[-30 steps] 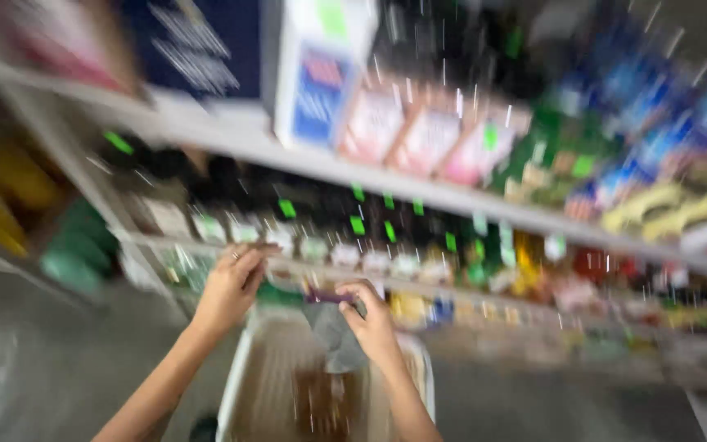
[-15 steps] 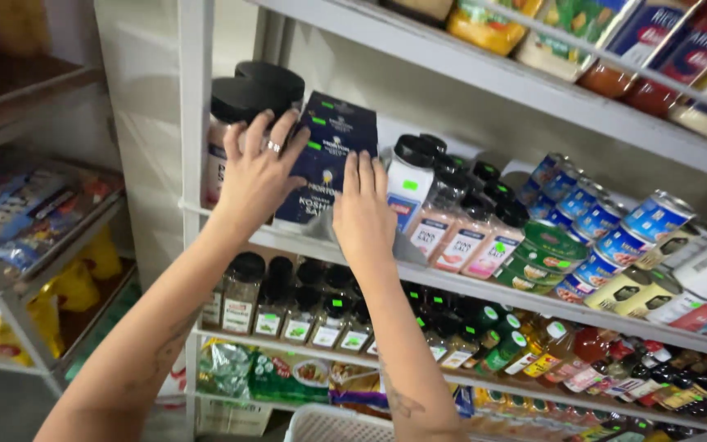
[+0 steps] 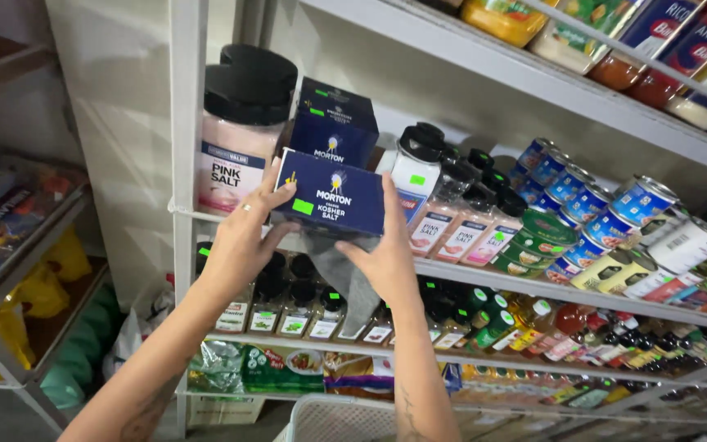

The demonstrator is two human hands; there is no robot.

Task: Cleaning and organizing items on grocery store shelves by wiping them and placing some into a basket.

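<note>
Blue box (image 3: 330,200) was gripped at its ends by the left hand (image 3: 243,237) and right hand (image 3: 386,254), before a second box (image 3: 335,123) and a pink jar (image 3: 235,139) on the shelf (image 3: 533,282).

Held box (image 3: 330,199): dark navy, white lettering, small yellow figure, one bright green sticker; the box behind it (image 3: 335,121), farther back, is the same navy with green stickers; a grey cloth (image 3: 344,270) hangs under the held one. Left of them, big jar (image 3: 237,143): pale pink contents, glossy black lid, navy-and-white label; right, small shakers (image 3: 460,225) with black caps, pink below; cans (image 3: 591,200) farther right blue and white, tins (image 3: 533,241) green. Shelves (image 3: 533,282) pale grey-white; lower bottles (image 3: 288,311) black-capped with white-and-green labels; basket (image 3: 345,417) near the bottom white mesh.
</note>
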